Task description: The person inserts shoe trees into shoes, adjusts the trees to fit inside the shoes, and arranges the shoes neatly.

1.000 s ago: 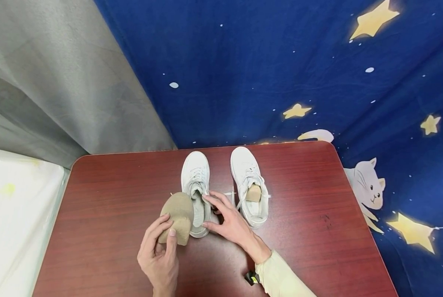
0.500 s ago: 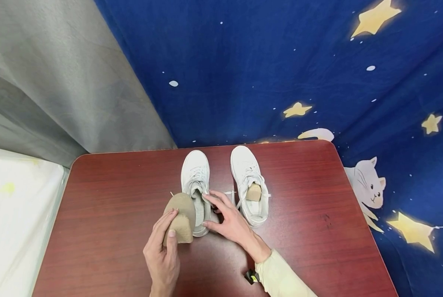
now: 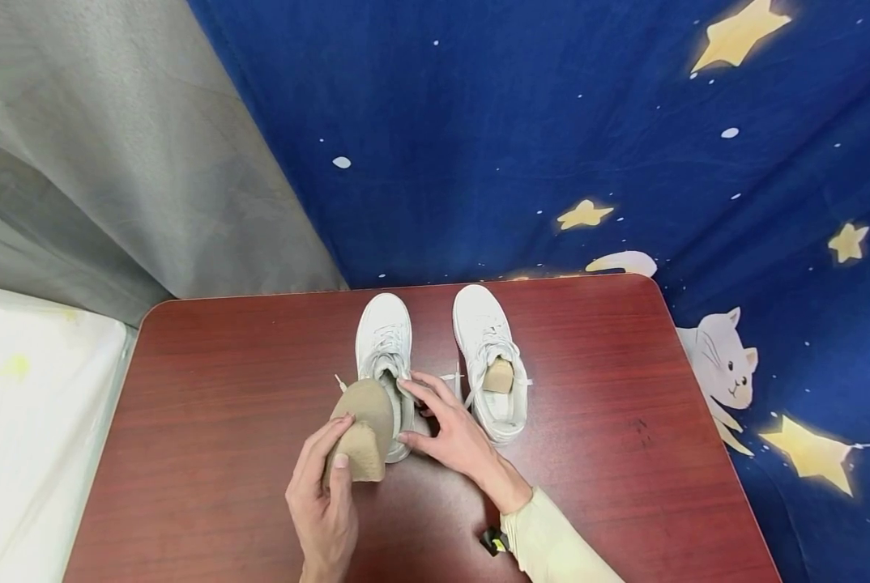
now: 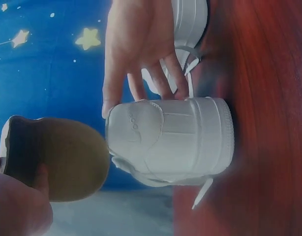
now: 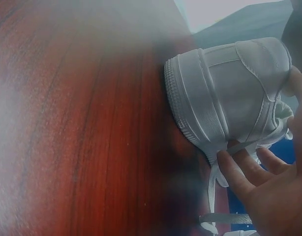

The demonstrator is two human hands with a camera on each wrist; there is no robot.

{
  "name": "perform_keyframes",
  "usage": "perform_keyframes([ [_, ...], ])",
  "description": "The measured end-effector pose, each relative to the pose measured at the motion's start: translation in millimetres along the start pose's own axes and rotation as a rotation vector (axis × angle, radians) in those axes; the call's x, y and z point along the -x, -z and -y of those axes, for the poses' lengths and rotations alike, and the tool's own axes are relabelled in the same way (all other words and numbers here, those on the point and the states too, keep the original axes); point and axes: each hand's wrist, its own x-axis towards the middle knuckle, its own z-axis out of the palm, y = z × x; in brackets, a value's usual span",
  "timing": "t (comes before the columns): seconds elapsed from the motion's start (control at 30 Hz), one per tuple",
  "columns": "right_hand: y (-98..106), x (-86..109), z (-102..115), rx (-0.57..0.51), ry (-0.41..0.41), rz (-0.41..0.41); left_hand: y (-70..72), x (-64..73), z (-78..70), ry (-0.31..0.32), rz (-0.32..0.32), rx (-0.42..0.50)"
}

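Note:
My left hand (image 3: 321, 502) holds a brown moulded-pulp shoe insert (image 3: 365, 405), thumb on its near end and fingers along its left side. In the head view the insert overlaps the left edge of the left white sneaker (image 3: 384, 328). The left wrist view shows the insert's rounded end (image 4: 82, 157) raised above the table, close to the sneaker's heel collar (image 4: 126, 128). My right hand (image 3: 457, 429) grips that sneaker's right side, thumb at the heel rim and fingers along the collar. Its fingers (image 5: 239, 169) lie against the side and lace in the right wrist view.
A second white sneaker (image 3: 479, 316) stands to the right, a similar brown insert (image 3: 498, 376) inside its opening. Loose laces (image 3: 451, 378) lie between the shoes. Both rest on a reddish wooden table (image 3: 245, 389), with a blue star-patterned curtain (image 3: 479, 162) behind.
My left hand has moved slightly right with the insert, which now covers more of the left sneaker's opening. My right hand has stayed on the sneaker.

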Motion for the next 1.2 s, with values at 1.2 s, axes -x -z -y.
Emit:
perform_keyframes([
  [1.2,3,-0.7,-1,-0.057,-0.01,0.06,-5.1,28.4,20.3,0.112,0.063,0.137],
])
